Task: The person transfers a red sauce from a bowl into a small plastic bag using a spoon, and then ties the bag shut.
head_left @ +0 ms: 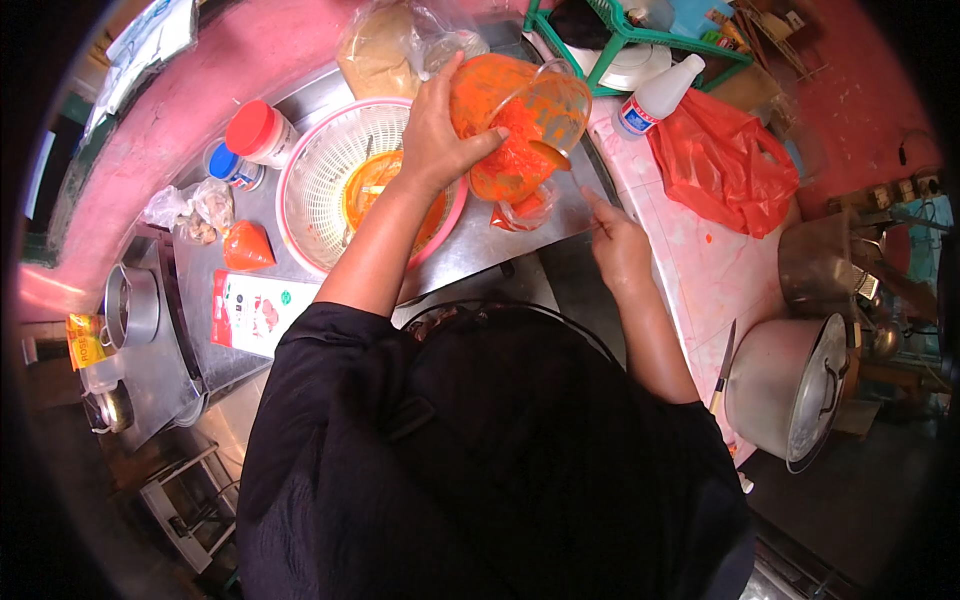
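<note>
My left hand (pixel 442 131) grips a clear bowl (pixel 574 94) that is tilted on its side, its wall smeared with orange sauce. A red-orange mass (pixel 517 146) lies inside it. With my right hand (pixel 621 244) I hold the thin handle of a metal spoon (pixel 553 155), whose orange-coated head is at the bowl's lower rim. Beneath the bowl, a clear plastic bag (pixel 534 208) with orange sauce rests on the steel table (pixel 480 259). Left of it stands a white plastic basket with a pink rim (pixel 289 187), partly hidden by my left forearm. Inside sits an orange-smeared bowl (pixel 354 195).
On the left are a red-lidded jar (pixel 259 135), a blue-lidded jar (pixel 234 166), a tied orange bag (pixel 247 246) and a printed packet (pixel 259 311). The pink-tiled counter at right holds a white bottle (pixel 660 97), a red plastic bag (pixel 724 165), a knife (pixel 726 364) and a large pot (pixel 772 386).
</note>
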Available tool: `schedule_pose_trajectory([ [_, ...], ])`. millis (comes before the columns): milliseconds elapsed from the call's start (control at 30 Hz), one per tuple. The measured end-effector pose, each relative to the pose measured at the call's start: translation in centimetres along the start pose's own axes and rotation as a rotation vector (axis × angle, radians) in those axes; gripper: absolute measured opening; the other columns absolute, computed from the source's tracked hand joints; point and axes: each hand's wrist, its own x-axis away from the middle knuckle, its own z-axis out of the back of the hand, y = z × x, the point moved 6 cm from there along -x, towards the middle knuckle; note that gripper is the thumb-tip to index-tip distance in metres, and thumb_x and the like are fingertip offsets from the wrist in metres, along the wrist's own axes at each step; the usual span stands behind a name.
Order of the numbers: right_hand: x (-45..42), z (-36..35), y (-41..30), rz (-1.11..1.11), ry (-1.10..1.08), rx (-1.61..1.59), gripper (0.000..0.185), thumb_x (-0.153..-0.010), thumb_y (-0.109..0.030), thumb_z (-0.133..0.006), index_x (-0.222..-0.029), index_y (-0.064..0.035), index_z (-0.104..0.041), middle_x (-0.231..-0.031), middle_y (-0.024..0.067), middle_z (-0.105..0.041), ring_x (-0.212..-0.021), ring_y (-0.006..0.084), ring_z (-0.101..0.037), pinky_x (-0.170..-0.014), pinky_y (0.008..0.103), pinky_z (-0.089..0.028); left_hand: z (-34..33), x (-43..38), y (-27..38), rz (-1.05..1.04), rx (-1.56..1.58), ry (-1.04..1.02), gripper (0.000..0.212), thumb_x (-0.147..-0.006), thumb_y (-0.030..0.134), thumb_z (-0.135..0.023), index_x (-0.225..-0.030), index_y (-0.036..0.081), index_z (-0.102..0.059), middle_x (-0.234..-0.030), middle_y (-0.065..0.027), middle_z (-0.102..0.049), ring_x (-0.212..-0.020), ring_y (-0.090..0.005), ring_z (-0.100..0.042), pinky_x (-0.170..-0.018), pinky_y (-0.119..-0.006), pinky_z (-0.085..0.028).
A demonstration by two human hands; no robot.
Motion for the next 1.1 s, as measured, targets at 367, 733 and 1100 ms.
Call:
schedule_pose_trajectory([
  [367,1.2,1.0,0.3,0.123,0.102,-0.076,0.046,-0.077,-0.004,-0.054,-0.119,-0.0234,-0.056,-0.077,0.0109,-0.058,-0.071,0.0284,-0.061,-0.060,0.0377,-0.049,-0.3,-0.2,1.8,-0.129,-0.040,-0.085,0.091,-0.058,0.021,-0.076,-0.136,0.007,-0.031,-0.125,-0.0175,-0.045,-0.117,-0.0299,-0.045,-0.100,-0.038,-0.036],
  [733,-3.7,-0.9,-1.1,0.029,-0.030,0.203,0.045,-0.079,-0.011,-0.049,-0.121,-0.0277,-0.055,-0.084,0.0110,-0.060,-0.073,0.0290,-0.062,-0.063,0.0418,-0.049,-1.5,-1.5,3.3,-0.257,-0.054,-0.172,0.089,-0.057,0.026,-0.074,-0.135,0.010,-0.034,-0.126,-0.0177,-0.046,-0.117,-0.0331,-0.045,-0.100,-0.039,-0.035],
  [1100,-1.5,-3.6,1.4,-0.169,-0.115,-0.345,0.041,-0.085,-0.008,-0.049,-0.123,-0.0230,-0.054,-0.102,0.0155,-0.061,-0.093,0.0253,-0.060,-0.080,0.0321,-0.045,-1.9,-1.3,2.6,-0.226,-0.134,-0.187,0.090,-0.056,0.028,-0.073,-0.136,0.012,-0.033,-0.128,-0.0171,-0.044,-0.119,-0.0330,-0.043,-0.100,-0.040,-0.034],
])
